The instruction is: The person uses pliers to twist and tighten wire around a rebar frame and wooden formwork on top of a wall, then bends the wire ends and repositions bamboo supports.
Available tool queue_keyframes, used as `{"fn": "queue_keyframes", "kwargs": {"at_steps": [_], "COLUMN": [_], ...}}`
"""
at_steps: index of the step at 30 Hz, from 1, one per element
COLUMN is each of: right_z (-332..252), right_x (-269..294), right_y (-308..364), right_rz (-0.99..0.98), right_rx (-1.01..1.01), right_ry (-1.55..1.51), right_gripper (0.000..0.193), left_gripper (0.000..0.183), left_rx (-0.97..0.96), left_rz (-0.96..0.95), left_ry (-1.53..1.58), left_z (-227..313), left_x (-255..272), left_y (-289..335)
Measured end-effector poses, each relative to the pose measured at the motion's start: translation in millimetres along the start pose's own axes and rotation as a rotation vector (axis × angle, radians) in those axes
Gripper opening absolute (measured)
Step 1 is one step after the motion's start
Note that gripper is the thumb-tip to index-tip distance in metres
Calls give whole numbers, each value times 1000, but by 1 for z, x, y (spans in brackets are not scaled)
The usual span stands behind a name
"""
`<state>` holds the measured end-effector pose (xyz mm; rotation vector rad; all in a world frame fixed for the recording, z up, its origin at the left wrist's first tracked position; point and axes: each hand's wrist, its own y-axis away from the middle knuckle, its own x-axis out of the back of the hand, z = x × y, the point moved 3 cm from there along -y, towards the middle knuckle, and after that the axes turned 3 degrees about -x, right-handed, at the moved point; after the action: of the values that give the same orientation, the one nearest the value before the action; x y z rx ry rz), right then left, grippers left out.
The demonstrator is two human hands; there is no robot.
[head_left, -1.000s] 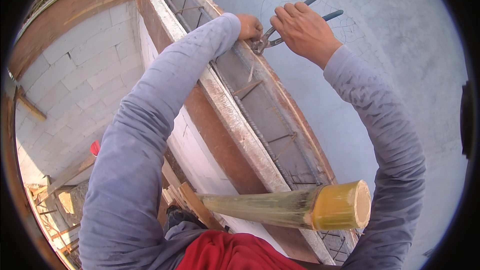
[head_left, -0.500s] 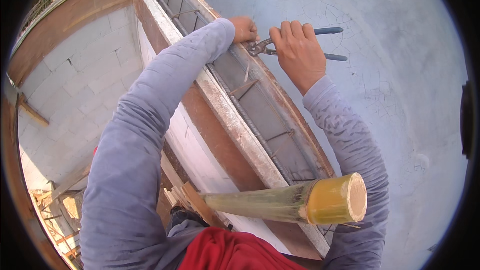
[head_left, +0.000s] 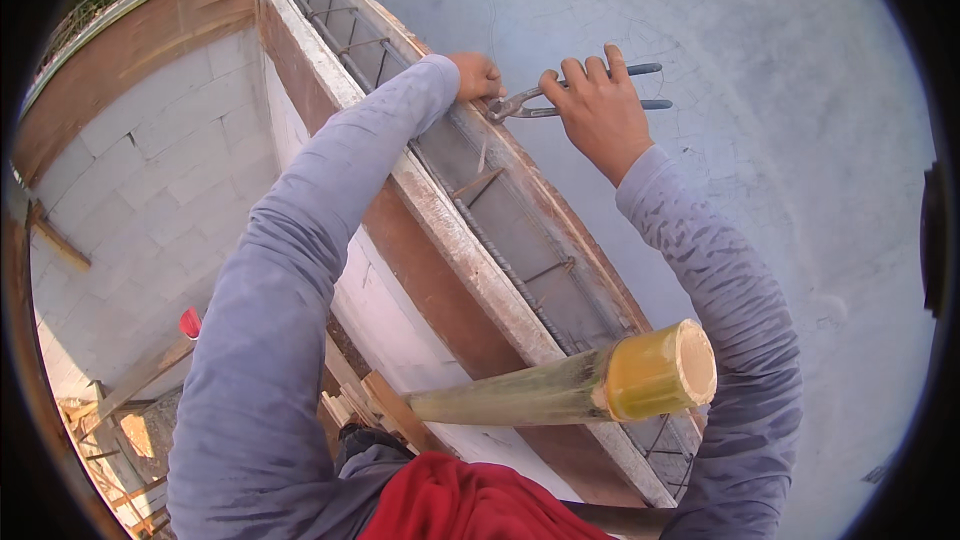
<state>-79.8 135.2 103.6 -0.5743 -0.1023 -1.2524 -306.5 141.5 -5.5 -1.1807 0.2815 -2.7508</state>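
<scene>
My right hand (head_left: 605, 125) holds a pair of pincers (head_left: 520, 104) with dark blue handles, its fingers laid over the upper handle. The pincers' jaws rest at the top edge of the far formwork board (head_left: 560, 190). Right beside the jaws, my left hand (head_left: 478, 78) is closed, its fingertips pinched at that same edge. Whatever sits between those fingertips is too small to make out. Below both hands, steel reinforcing bars (head_left: 515, 285) with cross ties run along the trough between the two boards. My left forearm crosses over this trough.
A thick bamboo pole (head_left: 540, 385) juts across the near formwork board (head_left: 450, 225), close to my right forearm. On the right spreads a grey, finely cracked surface (head_left: 760, 190). A block wall (head_left: 170, 170) stands at left, with timber pieces (head_left: 140, 375) below it.
The pincers' handles have come closer together, and my right fingers lie straighter over them. My left hand stays by the jaws. The whole view has shifted slightly.
</scene>
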Motion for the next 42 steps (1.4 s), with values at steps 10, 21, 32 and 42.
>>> {"fn": "queue_keyframes", "kwargs": {"at_steps": [10, 21, 32, 42], "right_z": [5, -5, -45, 34], "right_x": [-5, 17, 21, -19], "right_y": [-51, -45, 33, -64], "right_rz": [-154, -393, -173, -188], "right_rx": [356, 124, -357, 363], "right_ry": [175, 7, 28, 21], "right_gripper": [14, 14, 7, 8], "left_gripper": [26, 25, 34, 32], "left_rx": [-23, 19, 72, 96], "left_rz": [-25, 156, 127, 119], "left_ry": [-61, -289, -242, -328], "left_z": [3, 8, 15, 23], "left_x": [4, -5, -1, -1], "left_y": [-5, 7, 11, 2]}}
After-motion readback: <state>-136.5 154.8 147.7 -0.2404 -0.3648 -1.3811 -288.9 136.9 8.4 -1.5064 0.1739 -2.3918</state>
